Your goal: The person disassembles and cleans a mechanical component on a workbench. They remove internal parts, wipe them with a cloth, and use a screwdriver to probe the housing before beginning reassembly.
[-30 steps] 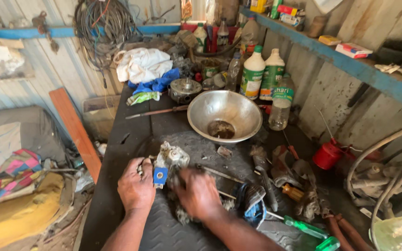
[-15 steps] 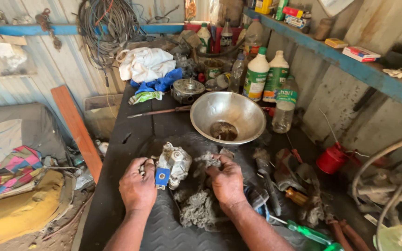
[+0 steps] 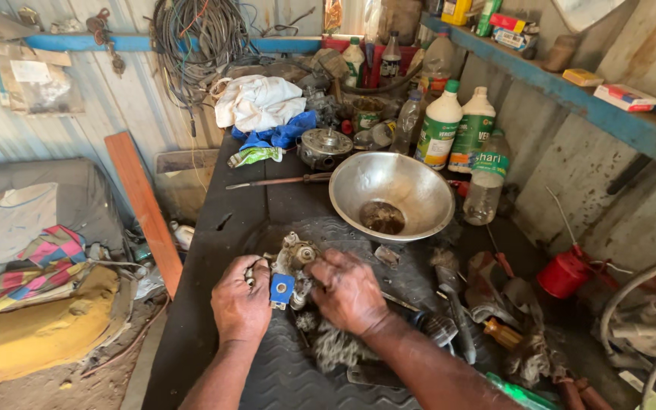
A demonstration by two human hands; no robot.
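Note:
A grimy metal engine part point(image 3: 295, 262) with a blue block on its front sits on a dark rubber mat point(image 3: 305, 380) on the workbench. My left hand point(image 3: 240, 298) grips its left side. On its right side my right hand point(image 3: 348, 290) is closed over it, seemingly with a wad of grey cotton waste point(image 3: 333, 345) that trails under my wrist. Whether the waste is gripped is hidden by my fingers.
A steel bowl point(image 3: 392, 193) with dark residue stands behind the part. Plastic bottles point(image 3: 461, 129), a screwdriver point(image 3: 282, 181), a small round metal housing point(image 3: 324, 146) and cloths point(image 3: 260, 102) crowd the back. Tools and a brush point(image 3: 449, 292) lie right. A red oil can point(image 3: 567, 269) stands far right.
My right hand has moved from the mat's right side back up onto the metal part. My left hand has kept its hold. The view has shifted slightly.

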